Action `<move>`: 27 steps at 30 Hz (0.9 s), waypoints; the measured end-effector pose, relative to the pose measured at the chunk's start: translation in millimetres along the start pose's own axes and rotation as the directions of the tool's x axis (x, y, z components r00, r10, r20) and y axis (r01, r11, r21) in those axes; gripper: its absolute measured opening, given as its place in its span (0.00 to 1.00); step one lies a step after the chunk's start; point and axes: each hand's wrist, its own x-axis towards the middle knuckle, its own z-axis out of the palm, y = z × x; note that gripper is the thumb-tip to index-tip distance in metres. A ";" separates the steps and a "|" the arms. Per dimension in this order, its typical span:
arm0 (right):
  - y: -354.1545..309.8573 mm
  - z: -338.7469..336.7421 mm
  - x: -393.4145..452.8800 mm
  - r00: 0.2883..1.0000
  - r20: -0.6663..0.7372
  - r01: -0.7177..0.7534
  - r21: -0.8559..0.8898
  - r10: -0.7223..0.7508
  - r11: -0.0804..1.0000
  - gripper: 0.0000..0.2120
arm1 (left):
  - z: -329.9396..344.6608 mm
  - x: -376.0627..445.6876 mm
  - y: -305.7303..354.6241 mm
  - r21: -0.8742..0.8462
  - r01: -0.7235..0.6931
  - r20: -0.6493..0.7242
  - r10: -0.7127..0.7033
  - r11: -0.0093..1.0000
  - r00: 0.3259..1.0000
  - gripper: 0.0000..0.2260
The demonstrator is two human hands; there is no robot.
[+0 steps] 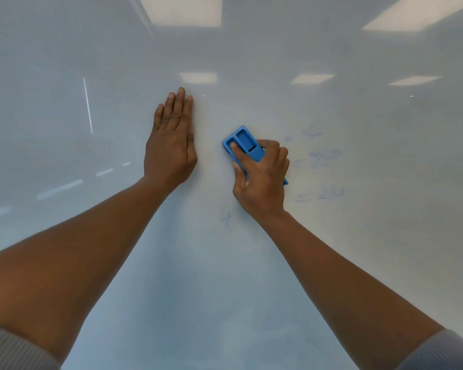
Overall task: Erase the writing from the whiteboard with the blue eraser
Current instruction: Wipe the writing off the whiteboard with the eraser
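The whiteboard (251,276) fills the whole view. My right hand (262,180) grips the blue eraser (245,142) and presses it against the board near the middle. Faint blue writing (324,161) remains just right of the eraser, in smeared rows of digits and equals signs. A pale blue mark (226,218) shows below the eraser, left of my right wrist. My left hand (171,145) lies flat on the board, fingers together, a short way left of the eraser, holding nothing.
Ceiling lights (182,9) reflect in the glossy board along the top and right. Pale reflected streaks (87,105) cross the board's left side. Grey sleeve cuffs (14,351) show at both lower corners.
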 end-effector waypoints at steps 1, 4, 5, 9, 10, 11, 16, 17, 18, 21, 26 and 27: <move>-0.8 1.9 -7.5 0.999 0.021 0.048 -0.005 -0.048 0.999 0.19 | 0.5 -0.4 0.4 -0.001 -0.001 -0.004 0.001 1.000 1.000 0.23; -4.8 8.6 -42.3 0.977 0.123 0.173 0.017 -0.174 0.985 0.22 | 1.8 -1.9 0.8 0.008 0.009 -0.009 -0.009 1.000 1.000 0.23; -6.0 10.5 -54.8 0.969 0.153 0.194 0.026 -0.195 0.981 0.23 | 2.3 -1.7 1.1 0.006 0.025 -0.011 -0.025 1.000 1.000 0.23; 3.3 9.9 -97.4 0.946 0.232 0.228 0.025 -0.228 0.973 0.21 | 7.3 -4.2 14.6 -0.028 0.043 -0.015 -0.044 0.999 0.999 0.23; 9.0 7.3 -104.2 0.947 0.230 0.224 0.022 -0.223 0.974 0.21 | 9.0 -6.7 19.0 -0.035 0.033 -0.004 -0.034 0.999 0.999 0.23; 15.3 4.3 -108.0 0.954 0.215 0.209 0.017 -0.208 0.978 0.21 | 10.1 -9.1 22.2 -0.038 0.023 0.008 -0.022 0.999 1.000 0.23; 46.4 -9.7 -85.5 0.997 0.032 0.072 -0.030 -0.071 0.997 0.20 | 11.7 -18.2 24.6 0.020 0.018 0.030 -0.019 1.000 0.999 0.23; 47.5 -9.5 -77.8 0.999 0.002 0.049 -0.036 -0.049 0.998 0.19 | 12.1 -18.6 24.5 0.027 0.018 0.031 -0.018 0.999 0.999 0.23; 45.6 -7.2 -73.0 1.000 -0.018 0.024 -0.039 -0.025 0.999 0.18 | 12.0 -19.7 23.8 0.027 0.019 0.033 -0.019 0.999 0.999 0.23; 36.0 1.7 -69.7 0.997 -0.054 -0.052 -0.035 0.050 0.998 0.16 | 12.5 -21.7 24.5 0.018 0.024 0.033 -0.025 1.000 0.999 0.23; 13.0 9.6 -87.6 0.992 0.060 0.113 -0.007 -0.113 0.994 0.20 | 16.9 -20.9 31.6 0.018 0.076 0.007 -0.076 0.997 0.997 0.23; 6.7 11.5 -99.0 0.979 0.109 0.171 0.010 -0.171 0.985 0.21 | 18.2 -21.3 33.7 0.014 0.088 0.004 -0.088 0.996 0.996 0.23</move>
